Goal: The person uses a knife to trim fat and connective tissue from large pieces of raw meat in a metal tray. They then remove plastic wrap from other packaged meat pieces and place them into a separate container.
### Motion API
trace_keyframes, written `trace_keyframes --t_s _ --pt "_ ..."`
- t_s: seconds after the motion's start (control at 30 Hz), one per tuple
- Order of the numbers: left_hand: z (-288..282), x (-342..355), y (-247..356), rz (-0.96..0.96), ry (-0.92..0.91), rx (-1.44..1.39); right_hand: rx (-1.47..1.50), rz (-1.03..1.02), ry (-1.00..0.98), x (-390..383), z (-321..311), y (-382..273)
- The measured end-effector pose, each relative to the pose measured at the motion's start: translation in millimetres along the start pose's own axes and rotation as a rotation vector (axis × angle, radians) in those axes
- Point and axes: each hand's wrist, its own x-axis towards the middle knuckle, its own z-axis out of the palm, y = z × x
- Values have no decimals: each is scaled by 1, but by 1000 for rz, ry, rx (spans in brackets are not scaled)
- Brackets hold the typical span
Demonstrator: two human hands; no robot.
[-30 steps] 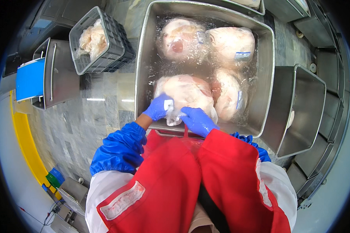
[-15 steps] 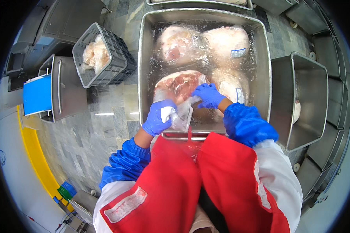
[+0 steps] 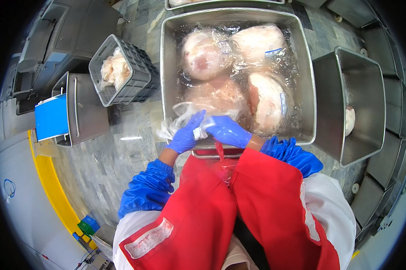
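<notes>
Hands back together at the tub's near edge, plastic swung left

On my feed the right hand (image 3: 229,131) has drawn back from the meat piece (image 3: 216,92), where half a second ago its fingers were spread over the right end. It is now just beside the left hand (image 3: 188,135), fingertips pointing inward; from here I cannot tell whether they touch. I see the left hand closed on clear plastic (image 3: 179,126), which then bunched between the hands and now trails out to the left, over the near left part of the steel tub (image 3: 304,90). A white scrap (image 3: 199,132) shows between the hands. I cannot tell whether the right hand grips anything.

The meat piece lies in the water at the tub's near left, just beyond the hands. Its red face, plain to me half a second ago, is now pale and blurred. Three wrapped pieces (image 3: 257,41) keep their places around it.
</notes>
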Motion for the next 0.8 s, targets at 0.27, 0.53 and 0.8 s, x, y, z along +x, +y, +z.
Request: trace_keyframes --t_s 0.27,0.53,0.8 --pt "21 -3 10 3 114 -222 411 448 -645 49 -75 -77" --pt "15 -50 -1 -85 171 -154 -540 187 -160 89 -78 104" --pt "-1 -73 -29 -228 88 -213 -607 77 -851 -8 12 122"
